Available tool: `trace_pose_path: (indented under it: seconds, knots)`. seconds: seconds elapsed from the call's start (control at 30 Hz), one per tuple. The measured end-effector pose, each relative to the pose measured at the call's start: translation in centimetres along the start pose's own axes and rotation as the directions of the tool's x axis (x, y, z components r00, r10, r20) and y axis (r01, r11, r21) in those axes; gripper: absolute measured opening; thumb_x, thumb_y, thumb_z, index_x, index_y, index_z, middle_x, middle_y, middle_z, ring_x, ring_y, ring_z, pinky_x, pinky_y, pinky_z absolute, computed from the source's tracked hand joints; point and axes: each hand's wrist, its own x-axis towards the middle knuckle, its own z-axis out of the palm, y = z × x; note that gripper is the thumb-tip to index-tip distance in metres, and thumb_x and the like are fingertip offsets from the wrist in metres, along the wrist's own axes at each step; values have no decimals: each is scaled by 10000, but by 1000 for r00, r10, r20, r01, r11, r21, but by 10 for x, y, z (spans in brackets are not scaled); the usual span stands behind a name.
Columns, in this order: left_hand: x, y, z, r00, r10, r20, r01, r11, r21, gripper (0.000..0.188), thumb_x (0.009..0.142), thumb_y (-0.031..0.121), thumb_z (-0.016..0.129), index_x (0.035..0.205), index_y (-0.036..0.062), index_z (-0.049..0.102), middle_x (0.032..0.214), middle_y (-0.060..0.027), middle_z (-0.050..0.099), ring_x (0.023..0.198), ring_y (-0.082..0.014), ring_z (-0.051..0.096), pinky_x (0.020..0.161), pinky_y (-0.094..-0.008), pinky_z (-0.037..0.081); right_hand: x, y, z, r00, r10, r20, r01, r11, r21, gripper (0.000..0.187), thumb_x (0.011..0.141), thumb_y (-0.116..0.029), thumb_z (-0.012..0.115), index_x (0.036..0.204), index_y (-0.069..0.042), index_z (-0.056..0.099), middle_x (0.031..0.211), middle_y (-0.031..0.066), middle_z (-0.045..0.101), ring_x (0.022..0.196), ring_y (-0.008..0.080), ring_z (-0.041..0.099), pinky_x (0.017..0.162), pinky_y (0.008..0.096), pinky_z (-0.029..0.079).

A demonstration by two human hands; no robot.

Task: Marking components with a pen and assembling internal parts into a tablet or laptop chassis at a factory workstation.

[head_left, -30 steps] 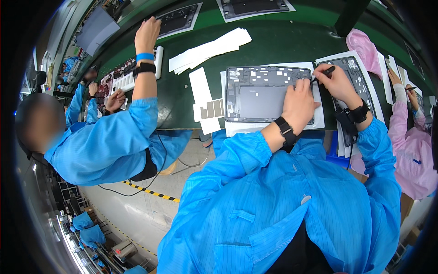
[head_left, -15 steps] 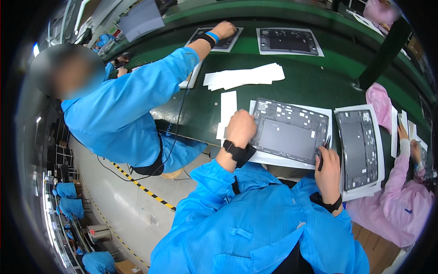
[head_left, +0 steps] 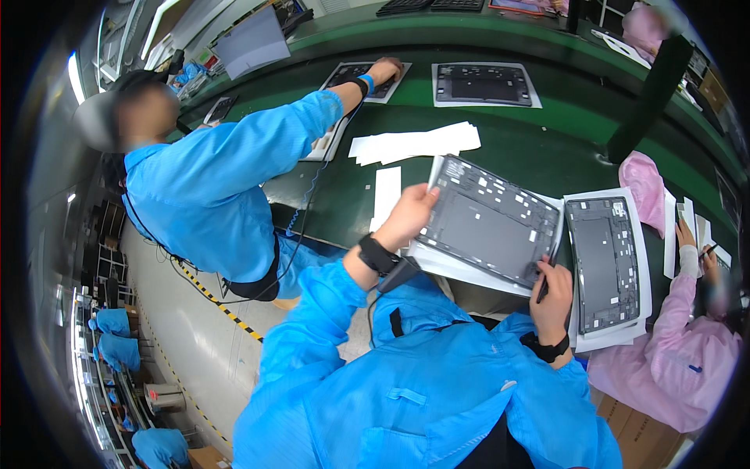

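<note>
A grey tablet housing (head_left: 488, 223) dotted with small white pieces is tilted, its left side raised off the white paper (head_left: 445, 262) beneath. My left hand (head_left: 410, 215) is closed on its left edge, thumb on top. At the lower right corner, my right hand (head_left: 553, 297) holds slim black tweezers (head_left: 542, 291) and touches the housing; the fingers partly hide the tool. Just right of that hand, a second tablet housing (head_left: 603, 262) lies on white sheets. Black bands circle both my wrists.
White paper strips (head_left: 418, 144) lie on the green table (head_left: 336, 205) beyond my left hand. Another housing (head_left: 483, 82) rests on paper at the back. A co-worker in blue (head_left: 207, 199) reaches across at left; one in pink (head_left: 672, 359) works at right, near a dark post (head_left: 652, 98).
My left hand has moved to the housing's left edge and lifted that side, tilting it. My right hand stays at the lower right corner with the tweezers. The view has shifted slightly.
</note>
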Motion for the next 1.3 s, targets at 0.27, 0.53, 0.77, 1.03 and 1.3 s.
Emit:
trace_pose_path:
  seconds: [0.27,0.53,0.77,1.03,1.3]
  knots:
    - [104,109,-84,989,77,-123,-68,995,73,325,1043,231,434,1122,-5,643,982,-70,694,834,-157,654,763,-342,528,-18,11,4,984,-159,-85,156,987,-32,240,747,11,644,981,-30,675,1036,142,692,895,329,665,748,391,546]
    - [358,160,6,839,509,193,-524,658,541,356,1005,280,527,1015,-66,611,827,-90,602,763,-185,560,673,-402,470,-10,13,14,971,-212,-111,196,971,-137,293,692,2,649,980,-38,682,1108,180,682,894,345,683,691,373,563]
    - [432,209,154,366,632,683,-693,-304,653,281,495,109,743,766,35,731,818,-219,681,849,-396,677,760,-436,552,-13,20,16,971,-229,-66,215,962,-166,337,673,-63,644,1004,-29,695,1112,206,679,914,344,692,701,359,575]
    - [463,218,284,445,722,529,-650,-146,746,286,594,156,760,826,-6,723,847,-250,687,900,-395,685,778,-429,557,-14,19,12,985,-168,26,170,975,-140,357,700,-116,653,1048,-46,689,1169,214,661,913,337,703,690,355,576]
    - [485,186,213,409,667,622,-755,-135,642,262,521,53,696,780,14,697,838,-252,666,879,-436,655,754,-491,528,-15,25,7,986,-157,52,163,974,-155,341,749,-167,639,1066,-46,672,1152,216,660,947,337,697,704,357,576]
